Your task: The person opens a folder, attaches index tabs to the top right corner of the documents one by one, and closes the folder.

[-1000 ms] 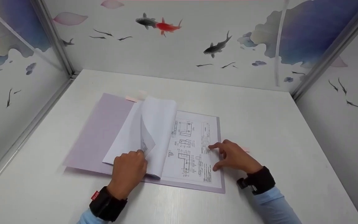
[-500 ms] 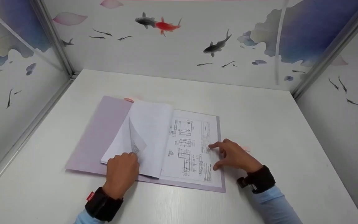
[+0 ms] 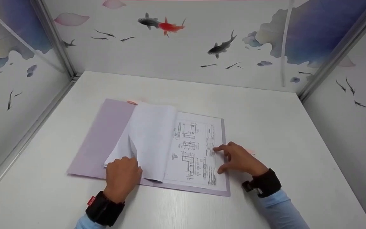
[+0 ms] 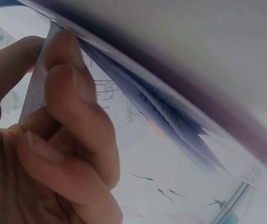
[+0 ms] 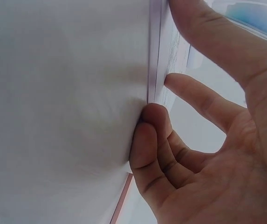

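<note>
A lilac folder (image 3: 91,143) lies open on the table, holding white sheets. Its right-hand sheet (image 3: 199,152) carries line drawings of parts with dimensions. Over the left cover, turned sheets (image 3: 152,140) lie with blank backs up, and one has a lifted, bent edge. My left hand (image 3: 122,176) holds the lower edge of these sheets with curled fingers; the pinch point is partly hidden in the head view. On the right, my right hand (image 3: 241,160) rests index fingertip and thumb on the drawing sheet's margin, other fingers bent at the table beside the folder.
A white table (image 3: 256,117) carries the folder. Printed panels (image 3: 189,47) with fish wall it in at the back and sides. A pinkish tab (image 3: 132,102) sticks out at the folder's top, and another pink strip (image 3: 251,152) shows behind the right hand.
My left hand has moved left and slightly down with the sheets, which have sunk flatter onto the left side. The lifted flap has narrowed. My right hand stays in place.
</note>
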Demonstrator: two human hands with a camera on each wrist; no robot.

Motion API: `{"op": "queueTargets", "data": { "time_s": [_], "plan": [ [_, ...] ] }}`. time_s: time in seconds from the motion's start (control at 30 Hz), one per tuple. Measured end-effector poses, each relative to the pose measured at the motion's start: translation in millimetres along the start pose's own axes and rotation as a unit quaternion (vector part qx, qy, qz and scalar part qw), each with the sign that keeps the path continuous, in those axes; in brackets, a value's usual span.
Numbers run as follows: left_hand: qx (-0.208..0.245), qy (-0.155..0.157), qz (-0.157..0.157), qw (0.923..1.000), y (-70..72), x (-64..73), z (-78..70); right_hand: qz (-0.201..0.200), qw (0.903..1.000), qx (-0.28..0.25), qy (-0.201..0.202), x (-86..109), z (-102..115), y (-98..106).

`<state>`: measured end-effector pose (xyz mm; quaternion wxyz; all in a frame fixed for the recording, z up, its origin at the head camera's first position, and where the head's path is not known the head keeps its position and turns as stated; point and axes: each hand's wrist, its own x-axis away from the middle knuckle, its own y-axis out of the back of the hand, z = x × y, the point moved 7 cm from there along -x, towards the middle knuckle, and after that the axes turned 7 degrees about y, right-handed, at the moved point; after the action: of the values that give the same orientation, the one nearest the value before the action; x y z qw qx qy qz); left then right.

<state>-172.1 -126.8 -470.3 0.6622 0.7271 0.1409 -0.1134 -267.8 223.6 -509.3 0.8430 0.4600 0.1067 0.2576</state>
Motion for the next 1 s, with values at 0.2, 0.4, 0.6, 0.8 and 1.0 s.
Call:
{"op": "queueTargets", "data": {
  "time_s": [0.2,0.4,0.6,0.8,1.0],
  "plan": [
    [0.022,0.021,0.012,0.9995,3.2,2.4,6.1,0.0,1.0,-0.003,0.0,0.7,1,0],
    [0.01,0.015,0.007,0.9998,5.1,4.6,4.2,0.002,1.0,0.001,0.002,1.2,2,1],
    [0.031,-0.024,-0.003,0.9992,14.9,2.0,-9.4,0.007,1.0,-0.001,0.0,2.4,2,-2],
    [0.079,-0.063,-0.002,0.9948,22.3,-6.9,-34.9,0.008,0.9999,0.006,0.006,4.3,2,-3],
    [0.084,-0.116,-0.034,0.9892,27.9,-11.8,-65.4,-0.006,0.9999,-0.003,0.014,3.5,1,10]
  ]
}}
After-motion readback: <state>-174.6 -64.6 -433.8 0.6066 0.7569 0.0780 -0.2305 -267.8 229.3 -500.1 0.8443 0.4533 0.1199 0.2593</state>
